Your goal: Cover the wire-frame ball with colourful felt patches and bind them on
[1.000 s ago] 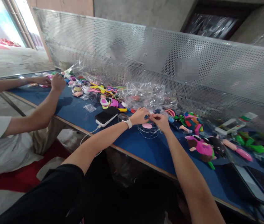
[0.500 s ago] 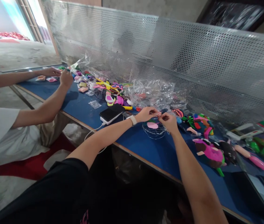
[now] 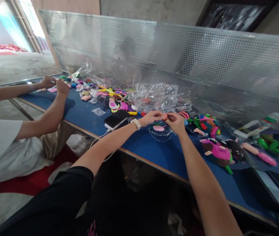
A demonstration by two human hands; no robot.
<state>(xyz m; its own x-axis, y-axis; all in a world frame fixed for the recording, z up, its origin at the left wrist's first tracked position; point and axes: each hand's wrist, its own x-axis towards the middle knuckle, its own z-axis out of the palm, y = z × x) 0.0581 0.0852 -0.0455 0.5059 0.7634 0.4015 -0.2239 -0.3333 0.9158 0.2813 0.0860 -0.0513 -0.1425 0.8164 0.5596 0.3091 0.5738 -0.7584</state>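
My left hand (image 3: 151, 117) and my right hand (image 3: 177, 122) meet above the blue table (image 3: 151, 149), fingertips pinched together on a small orange-red piece (image 3: 164, 116). Just below them lies a clear round plastic shell (image 3: 160, 131) with a pink oval piece (image 3: 158, 128) inside. A white watch (image 3: 137, 123) is on my left wrist. A heap of crinkled clear plastic bags (image 3: 156, 98) sits right behind my hands.
A black phone on a white power bank (image 3: 116, 119) with a cable lies to the left. Colourful foam toy parts (image 3: 116, 98) and pink plush figures (image 3: 217, 152) flank my hands. Another person's hands (image 3: 55, 86) work at the far left. A perforated metal screen (image 3: 179, 62) backs the table.
My hands have lifted slightly and stay pinched together, with an orange-red piece now showing between the fingertips. The other person's hands shifted a little at the far left.
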